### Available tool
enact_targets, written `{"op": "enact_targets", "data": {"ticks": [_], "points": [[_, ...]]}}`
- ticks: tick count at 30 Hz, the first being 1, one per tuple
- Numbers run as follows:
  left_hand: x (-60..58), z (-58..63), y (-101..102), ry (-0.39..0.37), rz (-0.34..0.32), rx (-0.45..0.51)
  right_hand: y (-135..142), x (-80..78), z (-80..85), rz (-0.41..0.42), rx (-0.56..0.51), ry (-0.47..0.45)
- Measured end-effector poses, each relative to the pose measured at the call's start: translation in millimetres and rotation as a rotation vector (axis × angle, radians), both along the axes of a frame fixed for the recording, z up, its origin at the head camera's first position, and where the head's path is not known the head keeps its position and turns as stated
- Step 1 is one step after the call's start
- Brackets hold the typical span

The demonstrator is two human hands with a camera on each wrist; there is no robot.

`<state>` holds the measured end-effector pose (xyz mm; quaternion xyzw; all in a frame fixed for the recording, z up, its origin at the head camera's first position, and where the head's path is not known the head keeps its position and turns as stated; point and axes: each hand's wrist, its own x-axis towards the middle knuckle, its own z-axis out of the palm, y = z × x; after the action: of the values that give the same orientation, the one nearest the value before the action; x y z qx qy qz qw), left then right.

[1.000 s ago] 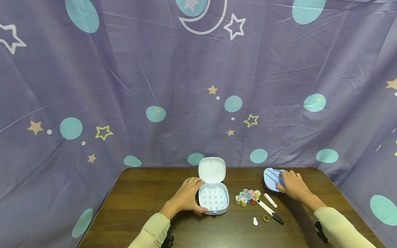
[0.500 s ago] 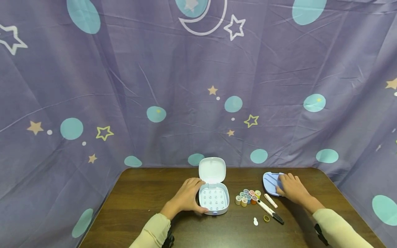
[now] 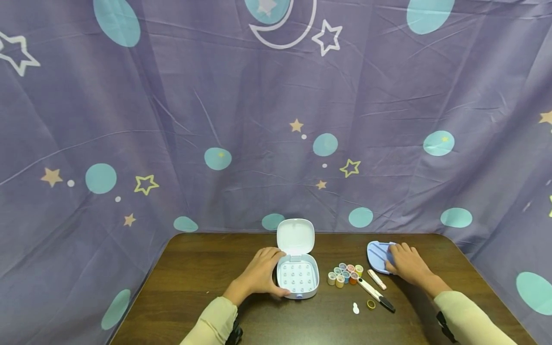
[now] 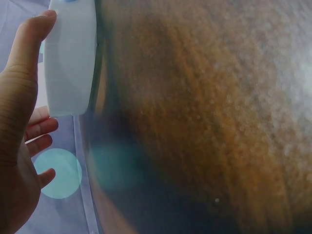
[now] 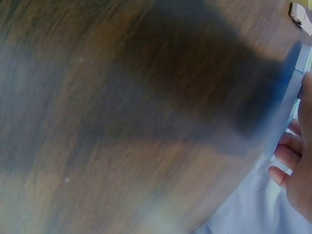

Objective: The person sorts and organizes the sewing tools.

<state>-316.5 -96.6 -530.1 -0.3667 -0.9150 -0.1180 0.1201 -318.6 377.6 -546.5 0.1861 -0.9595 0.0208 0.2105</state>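
A small white box [image 3: 317, 282] stands with its lid [image 3: 295, 236] raised at the back; rows of little pegs line its floor. My left hand [image 3: 258, 272] grips the box's left side, thumb at the front corner and fingers towards the back. The left wrist view shows that thumb against the box's pale wall [image 4: 71, 63]. At the right, my right hand [image 3: 409, 263] holds a light-blue rounded tray [image 3: 377, 256] with ridges by its right edge. In the right wrist view the tray's edge [image 5: 287, 102] shows between thumb and fingers, low over the table.
Between the hands stand several small lidded pots [image 3: 345, 275] of different colours. Near them lie a pinkish-white bar [image 3: 377, 279], a white pen-like tool [image 3: 376, 294] with a black end, a yellow ring of tape [image 3: 371, 304] and a small white piece [image 3: 355, 308]. A patterned curtain [image 3: 276, 191] hangs behind the table.
My right hand has brought the blue tray down and slightly towards me, and it now looks flatter on the table. The left hand and the box have stayed put.
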Motion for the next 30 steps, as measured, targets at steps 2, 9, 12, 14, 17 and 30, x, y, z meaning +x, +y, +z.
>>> {"op": "enact_targets", "data": {"ticks": [2,9,12,14,17,30], "points": [[-0.1,0.1,0.2,-0.001,0.001,-0.001,-0.1,-0.6,-1.0,0.008,0.004,0.01],[-0.3,-0.1,0.5,-0.005,-0.005,0.006,-1.1,-0.9,-3.9,0.009,0.012,-0.005],[-0.4,-0.4,0.4,-0.01,-0.006,0.01,-0.9,-1.3,-5.3,0.001,0.007,-0.029],[-0.7,-0.7,0.1,-0.012,-0.005,0.011,-0.9,-1.8,-6.2,-0.001,0.005,-0.039],[-1.0,-0.8,-0.3,-0.011,-0.002,0.009,-0.2,-2.9,-7.3,-0.001,0.005,-0.047],[0.5,0.1,0.4,-0.017,0.005,0.006,-1.7,-2.0,-7.3,0.001,0.004,-0.055]]}}
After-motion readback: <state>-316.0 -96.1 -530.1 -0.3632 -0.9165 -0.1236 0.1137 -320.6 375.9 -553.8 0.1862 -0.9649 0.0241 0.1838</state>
